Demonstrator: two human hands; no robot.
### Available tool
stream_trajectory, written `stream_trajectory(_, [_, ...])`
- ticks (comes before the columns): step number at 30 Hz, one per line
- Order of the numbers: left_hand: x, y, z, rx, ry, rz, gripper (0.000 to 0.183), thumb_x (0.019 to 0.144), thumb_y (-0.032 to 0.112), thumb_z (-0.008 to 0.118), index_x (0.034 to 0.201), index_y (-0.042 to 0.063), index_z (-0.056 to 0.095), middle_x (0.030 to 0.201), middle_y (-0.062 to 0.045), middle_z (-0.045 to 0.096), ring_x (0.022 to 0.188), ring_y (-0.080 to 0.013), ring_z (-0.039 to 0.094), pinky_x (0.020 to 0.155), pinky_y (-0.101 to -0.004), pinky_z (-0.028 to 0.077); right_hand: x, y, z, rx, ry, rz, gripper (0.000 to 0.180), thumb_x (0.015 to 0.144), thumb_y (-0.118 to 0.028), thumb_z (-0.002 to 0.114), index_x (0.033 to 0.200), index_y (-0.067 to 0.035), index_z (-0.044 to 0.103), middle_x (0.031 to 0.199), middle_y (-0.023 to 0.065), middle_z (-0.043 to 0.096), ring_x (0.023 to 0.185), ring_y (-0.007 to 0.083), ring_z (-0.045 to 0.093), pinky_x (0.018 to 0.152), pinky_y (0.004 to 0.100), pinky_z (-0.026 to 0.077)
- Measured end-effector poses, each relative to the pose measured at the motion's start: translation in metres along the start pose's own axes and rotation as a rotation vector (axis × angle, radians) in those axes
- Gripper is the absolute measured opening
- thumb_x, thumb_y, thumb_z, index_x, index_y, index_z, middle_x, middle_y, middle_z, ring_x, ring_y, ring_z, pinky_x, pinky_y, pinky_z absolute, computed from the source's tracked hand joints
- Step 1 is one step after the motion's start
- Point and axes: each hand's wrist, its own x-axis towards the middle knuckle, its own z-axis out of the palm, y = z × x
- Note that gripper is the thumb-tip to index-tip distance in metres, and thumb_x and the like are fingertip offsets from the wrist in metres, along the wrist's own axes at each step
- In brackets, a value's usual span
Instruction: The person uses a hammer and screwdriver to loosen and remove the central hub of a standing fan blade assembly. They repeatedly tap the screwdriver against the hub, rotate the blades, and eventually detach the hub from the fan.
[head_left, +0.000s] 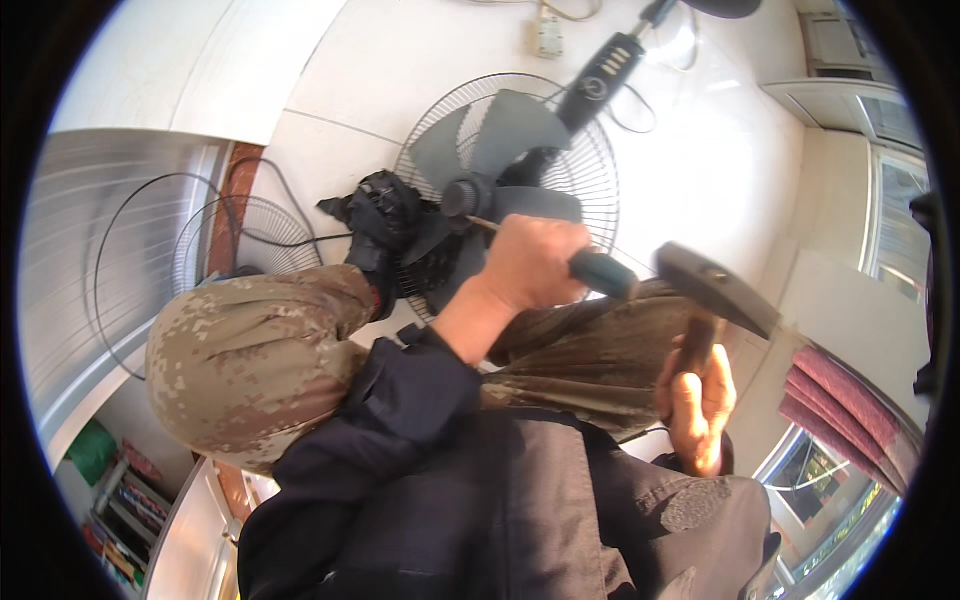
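My left hand (536, 259) is closed around the green handle of a screwdriver (604, 274). The screwdriver's thin shaft reaches the dark ribbed hub (460, 198) of a standing fan's blades. In my right hand (697, 405) is a hammer (716, 289), its steel head a little beyond the butt of the screwdriver handle, apart from it. The grey fan blades (517, 135) lie over a round wire rear guard (600, 195). The fan's black control column (600, 82) extends towards the top right. My fingertips on the screwdriver are partly hidden.
A detached wire fan guard (281, 244) stands by the cabinet at left, with a black cable (150, 184) looped near it. A power strip (549, 36) lies on the tiled floor (337, 82). My camouflage-clad knees (240, 352) flank the fan; a black shoe (382, 225) touches its guard's left side.
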Motion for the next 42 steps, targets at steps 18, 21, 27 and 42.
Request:
stream_trajectory(18, [0.002, 0.024, -0.003, -0.041, 0.126, -0.009, 0.026, 0.074, 0.016, 0.078, 0.072, 0.008, 0.054, 0.064, -0.008, 0.057, 0.055, -0.0294, 0.059, 0.051, -0.0367, 0.049, -0.028, 0.024, 0.014, -0.201, -0.027, -0.035, 0.035, 0.105, -0.032, 0.055, 0.123, -0.002, 0.051, 0.071, 0.0001, 0.053, 0.055, 0.0058, 0.044, 0.049, 0.0211, 0.033])
stream_trajectory(21, [0.001, 0.022, -0.004, -0.009, 0.135, 0.021, 0.024, 0.075, 0.015, 0.077, 0.070, 0.008, 0.054, 0.061, -0.007, 0.056, 0.053, -0.0290, 0.059, 0.051, -0.0369, 0.049, -0.030, 0.024, 0.011, -0.196, -0.072, -0.008, 0.045, 0.104, -0.029, 0.056, 0.136, 0.002, 0.048, 0.077, 0.0014, 0.058, 0.061, 0.0077, 0.050, 0.057, 0.0234, 0.041])
stream_trajectory(27, [-0.002, 0.014, -0.004, 0.009, 0.147, 0.100, 0.022, 0.074, 0.013, 0.075, 0.068, 0.009, 0.054, 0.060, -0.007, 0.056, 0.053, -0.0287, 0.059, 0.050, -0.0362, 0.049, -0.035, 0.022, 0.006, -0.102, -0.092, 0.090, 0.048, 0.105, -0.031, 0.056, 0.135, 0.005, 0.050, 0.078, 0.0006, 0.060, 0.063, 0.0069, 0.051, 0.059, 0.0222, 0.043])
stream_trajectory(42, [-0.005, 0.012, -0.003, -0.005, 0.237, 0.137, 0.021, 0.072, 0.008, 0.076, 0.069, 0.008, 0.055, 0.061, -0.007, 0.056, 0.052, -0.0283, 0.059, 0.051, -0.0357, 0.050, -0.036, 0.027, 0.013, -0.028, 0.135, -0.064, 0.063, 0.097, -0.060, 0.058, 0.119, -0.002, 0.050, 0.066, 0.0006, 0.054, 0.044, 0.0058, 0.040, 0.041, 0.0209, 0.027])
